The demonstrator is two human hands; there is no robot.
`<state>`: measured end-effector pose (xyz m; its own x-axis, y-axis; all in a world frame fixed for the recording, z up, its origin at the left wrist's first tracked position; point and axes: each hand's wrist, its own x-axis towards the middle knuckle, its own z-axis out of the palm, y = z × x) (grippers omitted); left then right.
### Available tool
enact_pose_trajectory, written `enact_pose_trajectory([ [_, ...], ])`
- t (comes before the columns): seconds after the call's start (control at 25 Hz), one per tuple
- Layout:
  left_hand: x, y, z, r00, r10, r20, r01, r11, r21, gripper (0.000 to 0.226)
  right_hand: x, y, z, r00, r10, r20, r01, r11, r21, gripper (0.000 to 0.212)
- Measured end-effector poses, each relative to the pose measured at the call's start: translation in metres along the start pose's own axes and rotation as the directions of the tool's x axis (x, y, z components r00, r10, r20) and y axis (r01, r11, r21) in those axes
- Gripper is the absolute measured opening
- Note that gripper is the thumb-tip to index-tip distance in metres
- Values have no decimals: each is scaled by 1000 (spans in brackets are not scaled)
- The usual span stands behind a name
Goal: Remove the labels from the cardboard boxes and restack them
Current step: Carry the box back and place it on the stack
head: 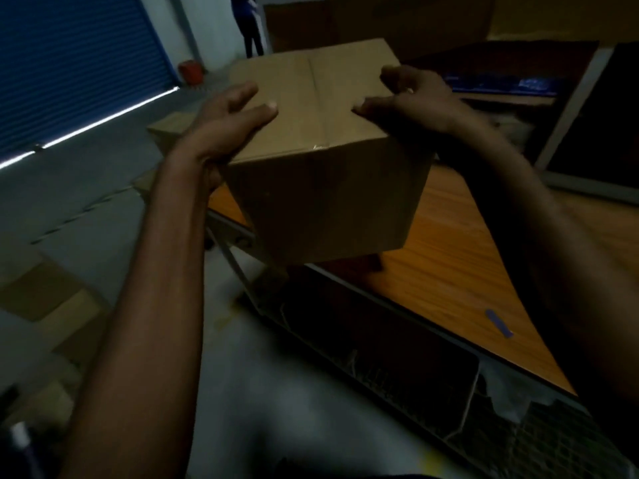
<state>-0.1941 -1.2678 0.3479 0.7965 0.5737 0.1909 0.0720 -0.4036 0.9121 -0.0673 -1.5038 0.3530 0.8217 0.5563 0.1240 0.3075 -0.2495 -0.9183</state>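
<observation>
A closed brown cardboard box point(321, 188) is held up above the near left corner of a wooden table point(460, 271), tilted with one corner toward me. A taped seam runs across its top, and the faces I can see carry no label. My left hand point(231, 122) presses against the box's upper left edge, with straight fingers and the thumb lying over the top. My right hand point(411, 95) grips the upper right edge, its fingers curled onto the top face. The box's far and underside faces are hidden.
More cardboard boxes sit on the floor at the left point(58, 299) and behind my left hand point(169, 127). A small blue strip point(499, 323) lies on the table. A wire mesh rack point(432, 385) is under the table. A blue roller shutter point(69, 63) and a person point(249, 25) are at the back.
</observation>
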Motion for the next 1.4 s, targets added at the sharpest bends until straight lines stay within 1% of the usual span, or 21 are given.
enact_pose_trajectory([
  [0.08, -13, -37, -51, 994, 85, -71, -80, 995, 58, 69, 6, -3, 55, 994, -109, 30, 111, 991, -70, 99],
  [0.16, -33, -81, -108, 979, 141, -146, -128, 987, 92, 67, 11, -14, 121, 979, -175, 109, 182, 981, -63, 111],
  [0.28, -52, -138, -185, 959, 135, -250, -105, 986, 127, 64, 26, -29, 219, 955, -252, 155, 275, 950, -150, 126],
  [0.36, -64, -172, -234, 931, 110, -348, -58, 986, 156, 63, 30, -40, 286, 934, -307, 184, 338, 926, -169, 125],
  [0.48, -81, -213, -294, 893, 85, -443, -11, 986, 166, 62, 34, -50, 371, 905, -356, 232, 396, 905, -153, 113],
  [0.56, -89, -241, -326, 876, 57, -479, 31, 984, 175, 61, 37, -53, 418, 893, -347, 288, 397, 908, -137, 110],
  [0.72, -98, -306, -375, 854, -69, -515, 154, 980, 125, 60, 54, -42, 506, 855, -313, 414, 392, 912, -121, 106],
  [0.92, -87, -385, -409, 801, -243, -548, 316, 948, 41, 58, 94, -14, 610, 814, -181, 552, 322, 932, -168, 106],
  [1.08, -38, -446, -448, 748, -379, -544, 450, 893, -2, 61, 154, 6, 699, 777, -100, 621, 273, 943, -190, 99],
  [1.16, -4, -477, -471, 737, -400, -545, 475, 880, -4, 63, 191, 12, 742, 755, -72, 652, 264, 944, -201, 99],
  [1.24, 31, -504, -499, 700, -445, -558, 522, 853, -25, 64, 233, 10, 788, 733, -41, 679, 256, 941, -219, 102],
  [1.32, 64, -527, -532, 684, -461, -566, 536, 844, -39, 65, 272, 0, 834, 709, -44, 704, 271, 938, -215, 105],
  [1.4, 90, -552, -568, 647, -495, -579, 560, 824, -79, 65, 306, -10, 882, 686, -68, 724, 304, 931, -201, 105],
])
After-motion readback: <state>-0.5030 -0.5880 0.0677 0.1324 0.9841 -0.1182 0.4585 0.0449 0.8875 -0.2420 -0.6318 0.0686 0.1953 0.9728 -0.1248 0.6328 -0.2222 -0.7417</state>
